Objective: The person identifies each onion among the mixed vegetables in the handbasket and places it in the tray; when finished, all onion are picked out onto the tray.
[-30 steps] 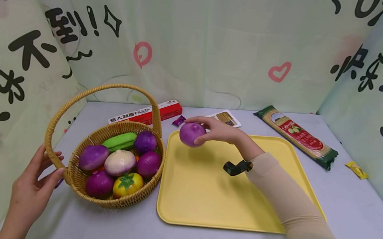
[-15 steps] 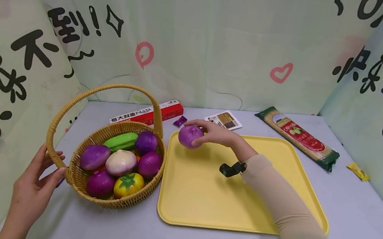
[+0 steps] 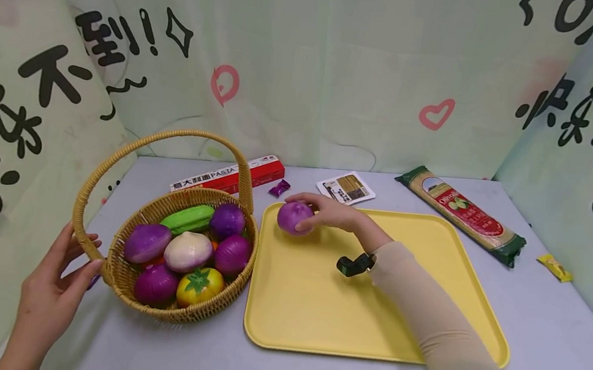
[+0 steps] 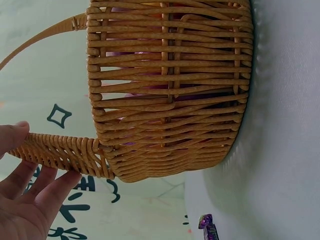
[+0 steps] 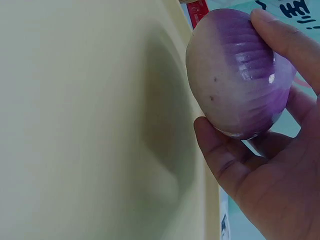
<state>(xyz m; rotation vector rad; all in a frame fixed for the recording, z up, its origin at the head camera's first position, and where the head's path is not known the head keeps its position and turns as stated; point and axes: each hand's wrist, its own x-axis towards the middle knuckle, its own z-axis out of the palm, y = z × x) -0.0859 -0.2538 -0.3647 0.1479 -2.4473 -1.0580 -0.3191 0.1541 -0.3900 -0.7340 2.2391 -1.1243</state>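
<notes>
My right hand (image 3: 334,215) grips a purple-and-cream turnip (image 3: 293,218) from its right side, thumb and fingers around it, over the yellow tray's (image 3: 365,304) far left corner. In the right wrist view the turnip's (image 5: 235,75) cream end faces the tray, and its shadow falls on the tray surface. My left hand (image 3: 52,294) holds the handle base of a wicker basket (image 3: 226,303). Inside lie purple onions (image 3: 156,285), a white-and-purple turnip (image 3: 188,252), a green ridged vegetable (image 3: 188,219) and a yellow tomato (image 3: 199,287). The left wrist view shows the basket's woven side (image 4: 170,100).
A red pasta box (image 3: 265,172) lies behind the basket, near a purple wrapped candy (image 3: 279,188). Behind the tray is a white card-like packet (image 3: 347,187). A long noodle packet (image 3: 462,214) and a yellow candy (image 3: 555,267) lie to the right. Cloth walls enclose the table.
My right hand has lowered the turnip a little toward the tray. The left hand stays at the basket handle. The view has shifted slightly.
</notes>
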